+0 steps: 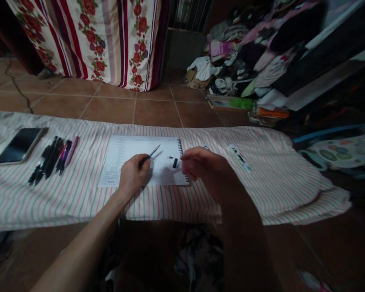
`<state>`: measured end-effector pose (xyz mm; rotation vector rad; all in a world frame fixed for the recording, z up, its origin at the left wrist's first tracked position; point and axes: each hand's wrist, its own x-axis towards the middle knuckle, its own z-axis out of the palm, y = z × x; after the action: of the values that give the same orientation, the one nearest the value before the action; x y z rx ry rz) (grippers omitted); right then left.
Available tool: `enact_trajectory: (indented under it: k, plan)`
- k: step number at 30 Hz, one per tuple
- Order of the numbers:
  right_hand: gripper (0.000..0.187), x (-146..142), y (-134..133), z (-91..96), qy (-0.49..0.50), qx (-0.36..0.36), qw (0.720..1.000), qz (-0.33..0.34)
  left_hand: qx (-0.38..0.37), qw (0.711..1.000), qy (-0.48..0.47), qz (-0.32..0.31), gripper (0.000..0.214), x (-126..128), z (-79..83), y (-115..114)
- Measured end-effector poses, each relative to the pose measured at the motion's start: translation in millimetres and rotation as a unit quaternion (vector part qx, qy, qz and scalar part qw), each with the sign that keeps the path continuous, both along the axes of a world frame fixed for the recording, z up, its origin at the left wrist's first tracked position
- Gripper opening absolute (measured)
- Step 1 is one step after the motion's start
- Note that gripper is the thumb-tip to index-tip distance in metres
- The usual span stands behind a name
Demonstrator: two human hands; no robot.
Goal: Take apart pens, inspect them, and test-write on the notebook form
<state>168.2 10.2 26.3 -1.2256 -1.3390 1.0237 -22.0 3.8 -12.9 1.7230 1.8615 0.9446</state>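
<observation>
A long worktop [276, 174] reaches out on both sides of the notebook [134, 146], under a soft, wrinkly cloth [164, 205] with pink and gray stripes. Both arms come in from the near side of the notebook. The left hand [133, 174] bends over its page and pinches a thin pen [145, 159], black with a shiny, pointy end. The right hand [205, 160] curls by the notebook's wire rings; I can't tell if its grip holds anything. A small black piece [174, 163] lies on the page. Left of the notebook are a bunch of pens [51, 158] and a flat, shiny phone [20, 146]. Beyond the notebook are brown floor tiles [152, 108], then a flowery, striped curtain [109, 48]. Far off to its right is a messy heap of clothes [246, 56].
</observation>
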Motion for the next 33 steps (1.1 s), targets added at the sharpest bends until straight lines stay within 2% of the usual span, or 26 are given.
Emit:
enact_trajectory:
  k: [3,5,8,15,19,23,26,29,33]
  plan:
    - [0.019,2,16,-12.6,-0.136,0.009,0.990,-0.021,-0.002,1.000,-0.002,0.005,0.031,0,0.6,1]
    - [0.021,4,25,-23.0,-0.243,0.037,0.968,-0.061,-0.006,1.000,-0.005,0.009,0.031,0,0.9,1]
    - [0.019,6,32,-36.9,-0.315,0.040,0.943,-0.102,-0.009,1.000,-0.003,0.008,0.032,-1,1.1,0]
    - [0.021,13,42,-49.0,-0.384,0.048,0.920,-0.054,-0.013,1.000,0.006,-0.001,0.034,-5,0.2,-4]
    - [0.021,17,43,-49.8,-0.382,0.022,0.923,-0.041,-0.007,1.000,0.003,-0.009,0.033,-6,-2.1,-4]
    - [0.012,14,39,-45.6,-0.389,-0.016,0.920,-0.040,-0.007,1.000,0.011,-0.012,0.034,-4,-3.0,-4]
    - [0.019,9,36,-45.0,-0.419,-0.039,0.906,-0.047,-0.009,1.000,0.016,-0.018,0.033,-3,-2.8,-4]
    - [0.025,3,35,-48.9,-0.454,-0.032,0.890,-0.036,-0.011,0.999,0.019,-0.025,0.033,-2,-2.9,-3]
    - [0.021,-1,32,-50.5,-0.489,-0.024,0.871,-0.029,-0.011,0.999,0.028,-0.027,0.034,-1,-3.2,-2]
